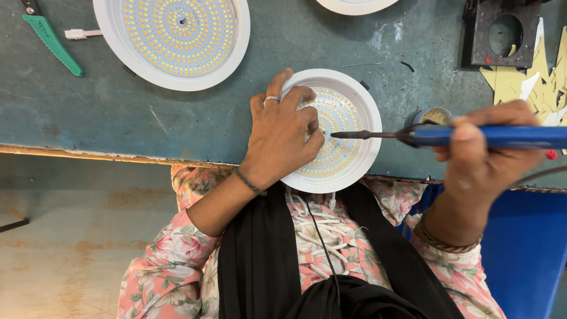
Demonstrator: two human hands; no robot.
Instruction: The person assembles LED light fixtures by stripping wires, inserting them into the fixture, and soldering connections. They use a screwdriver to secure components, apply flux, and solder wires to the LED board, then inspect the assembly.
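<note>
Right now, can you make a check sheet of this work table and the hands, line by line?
Surface: worn blue-green table.
Job's things: round white LED light panel at the table edge; blue soldering iron, tip over the panel.
Clutter: second LED panel, green-handled tool, small round tin, black square block, yellow scraps.
Grippers: left hand rests on the panel; right hand grips the iron.
Cables: thin dark cord down the clothes.
Surroundings: stained floor; blue object at right.
</note>
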